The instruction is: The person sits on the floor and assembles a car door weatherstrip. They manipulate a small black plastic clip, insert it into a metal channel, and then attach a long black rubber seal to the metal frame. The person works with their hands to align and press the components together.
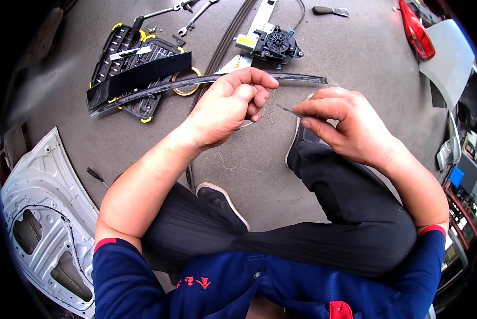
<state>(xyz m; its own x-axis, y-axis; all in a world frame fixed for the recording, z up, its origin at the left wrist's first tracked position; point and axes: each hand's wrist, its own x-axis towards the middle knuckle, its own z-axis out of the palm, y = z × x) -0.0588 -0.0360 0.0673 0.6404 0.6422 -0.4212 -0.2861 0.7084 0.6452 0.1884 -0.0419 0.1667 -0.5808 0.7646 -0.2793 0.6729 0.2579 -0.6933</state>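
Note:
My left hand (233,101) is closed in front of a long, slightly curved black trim strip (302,78), hiding part of it. A thin clear strand (267,109) loops down from these curled fingers. Whether the fist also grips the strip, I cannot tell. At its left end the strip runs alongside a glossy black panel (158,75) lying over an opened socket set (116,48). With thumb and forefinger, my right hand (350,119) pinches a thin, dark, pointed piece (286,109), its tip toward the left hand.
Beyond my hands lie a window regulator motor (278,45), wrenches (196,18) and a scraper (331,11). A tape roll (195,85) is by the socket set. A silver door panel (47,207) and screwdriver (95,174) are left; a red tail light (416,32) is right.

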